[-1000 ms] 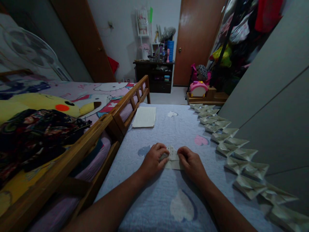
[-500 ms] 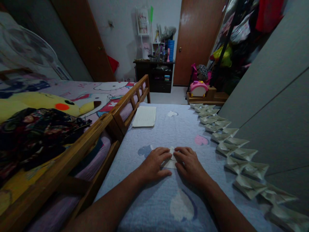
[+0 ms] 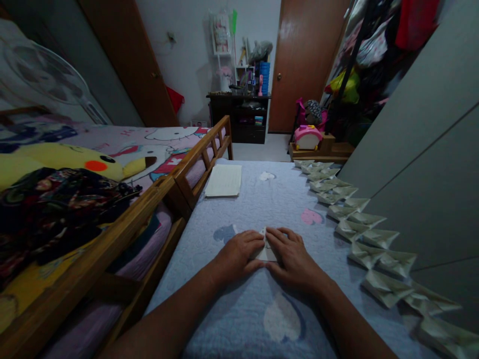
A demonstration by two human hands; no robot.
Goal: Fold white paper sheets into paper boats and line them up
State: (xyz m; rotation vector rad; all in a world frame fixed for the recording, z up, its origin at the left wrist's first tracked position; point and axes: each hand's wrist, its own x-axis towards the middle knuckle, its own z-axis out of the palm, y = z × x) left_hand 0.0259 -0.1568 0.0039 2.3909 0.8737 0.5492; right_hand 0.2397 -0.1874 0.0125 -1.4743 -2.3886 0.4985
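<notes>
A small piece of folded paper [image 3: 266, 253] lies on the quilt, coming to a point at its far end. My left hand [image 3: 241, 254] grips its left side, fingers together on top and thumb along the near edge. On the other side my right hand [image 3: 290, 252] holds it too, its fingers pressed over the upper part and its thumb near the bottom edge. Both hands hide most of the paper's sides. Farther off lies a stack of paper sheets [image 3: 224, 180]. Two rows of folded paper shapes [image 3: 354, 229] run along the right side of the bed.
The quilt [image 3: 262, 204] with heart patterns covers the surface under my hands. A wooden bed rail [image 3: 175, 174] borders it at the left, with a yellow plush toy [image 3: 75, 157] and dark cloth [image 3: 56, 214] beyond. A pale cabinet [image 3: 422, 199] stands at the right.
My right hand has shifted left over the paper's upper part. Its thumb has moved to the near edge, close to the left thumb.
</notes>
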